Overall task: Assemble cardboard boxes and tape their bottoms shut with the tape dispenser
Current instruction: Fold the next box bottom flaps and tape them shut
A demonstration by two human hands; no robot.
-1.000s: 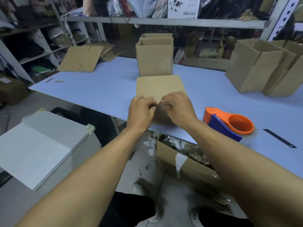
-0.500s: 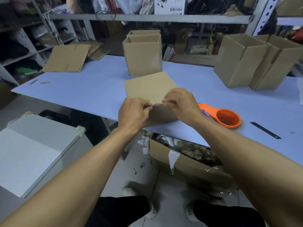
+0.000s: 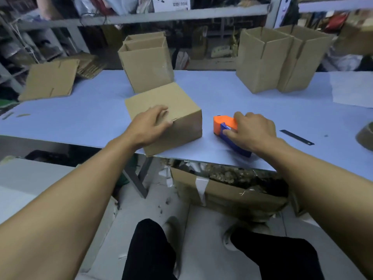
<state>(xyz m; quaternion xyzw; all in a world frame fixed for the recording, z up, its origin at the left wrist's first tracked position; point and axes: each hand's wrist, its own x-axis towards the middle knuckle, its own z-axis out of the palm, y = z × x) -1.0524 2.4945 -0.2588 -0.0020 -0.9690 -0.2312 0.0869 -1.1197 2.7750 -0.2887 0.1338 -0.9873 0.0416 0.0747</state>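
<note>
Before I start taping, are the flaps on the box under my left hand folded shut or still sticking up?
Folded shut. The box has a flat top, and the left hand presses on the flap seam. No tape shows there.

Both bare forearms reach forward from the lower corners of the view, wrists roughly level. The left hand point(image 3: 149, 125) lies palm down on the near top edge of the folded cardboard box point(image 3: 165, 116), fingers point(image 3: 161, 110) spread and slightly bent, pressing on the flaps, thumb point(image 3: 166, 124) at the box's near corner. The right hand point(image 3: 252, 131), to the right of that box, is curled over the tape dispenser point(image 3: 226, 129), knuckles up, thumb against its blue side, fingers over its orange top.
</note>
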